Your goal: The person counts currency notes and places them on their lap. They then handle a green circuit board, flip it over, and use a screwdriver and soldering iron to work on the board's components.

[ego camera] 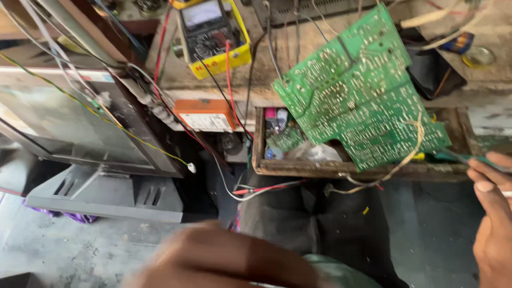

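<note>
A green circuit board (pixel 362 90) leans over an open wooden drawer (pixel 362 169) of small parts (too blurred to name). The right hand (pixel 493 213) pinches a thin green-handled tool (pixel 469 158); the left hand (pixel 224 261) is blurred, grip unclear.

Circuit board (pixel 362 90): bright green, covered in fine pale silver solder dots and traces. Multimeter (pixel 213 34): yellow casing, dark grey face, grey screen; leads red and black. Small box (pixel 205 114): orange top, white label. Wooden drawer (pixel 352 169): dull brown. Tool (pixel 469 158) in right hand (pixel 493 224): green handle. Cord (pixel 397 165) across board: tan. Floor (pixel 69 245): grey.
</note>
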